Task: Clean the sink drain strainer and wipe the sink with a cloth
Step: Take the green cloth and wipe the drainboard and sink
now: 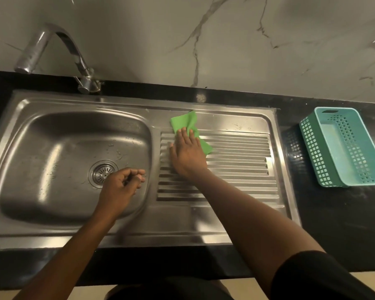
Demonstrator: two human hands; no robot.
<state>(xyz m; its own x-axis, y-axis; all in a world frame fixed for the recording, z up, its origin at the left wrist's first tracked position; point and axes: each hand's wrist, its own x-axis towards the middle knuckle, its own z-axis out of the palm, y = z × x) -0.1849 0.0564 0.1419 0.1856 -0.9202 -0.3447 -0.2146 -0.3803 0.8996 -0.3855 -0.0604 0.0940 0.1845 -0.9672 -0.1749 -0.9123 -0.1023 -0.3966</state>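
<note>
A stainless steel sink [52, 135] with a ribbed drainboard [236, 161] fills the middle of the view. The round drain strainer [102, 173] sits in the basin floor, with water drops around it. My right hand [187, 154] lies flat on a green cloth [186, 122] at the drainboard's upper left corner, pressing it against the steel. My left hand [122, 182] hovers over the basin's right side, just right of the strainer, with fingers loosely curled and nothing seen in them.
A chrome tap [52, 53] curves over the basin from the back rim. A teal perforated plastic basket [342, 146] stands on the black countertop [333, 213] to the right. A marble-look wall rises behind.
</note>
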